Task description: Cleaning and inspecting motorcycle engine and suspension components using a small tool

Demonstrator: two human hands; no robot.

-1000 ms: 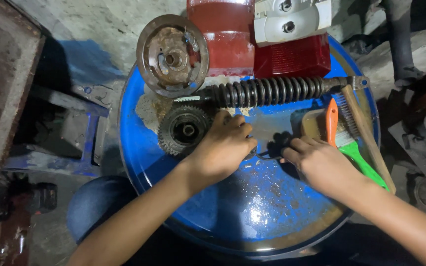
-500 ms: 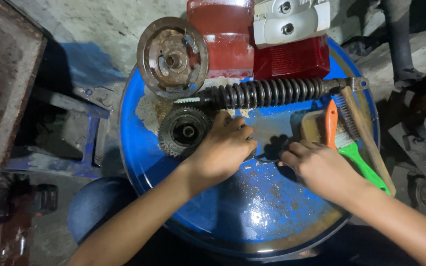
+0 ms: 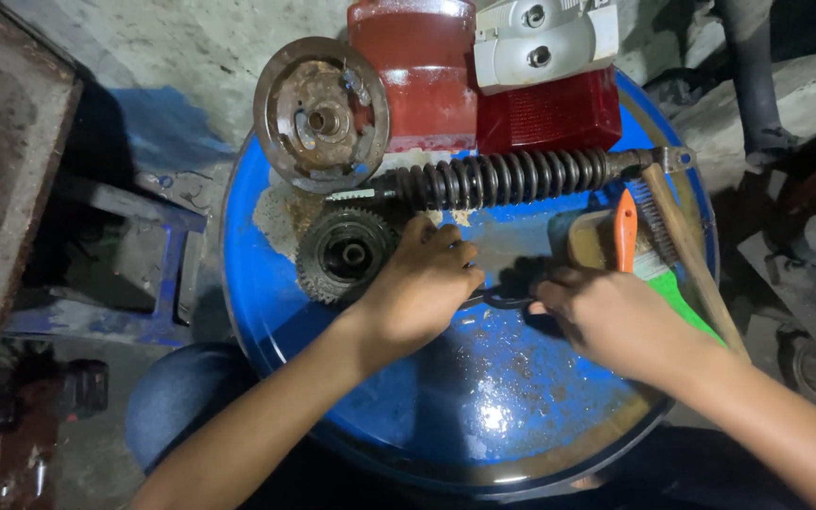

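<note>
The left hand (image 3: 422, 283) is seen palm down near the middle of the view, its fingers curled inward and pointed right. The left forearm is stretched from the near left corner, bare to the elbow. The right hand (image 3: 606, 316) is held just right of it, knuckles up, fingers bent and pointed left toward the other hand. The right forearm is angled in from the near right.

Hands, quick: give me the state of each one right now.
Left hand: closed, fingers curled on a small dark part on the blue drum top.
Right hand: closed, gripping the same part's other end.
</note>
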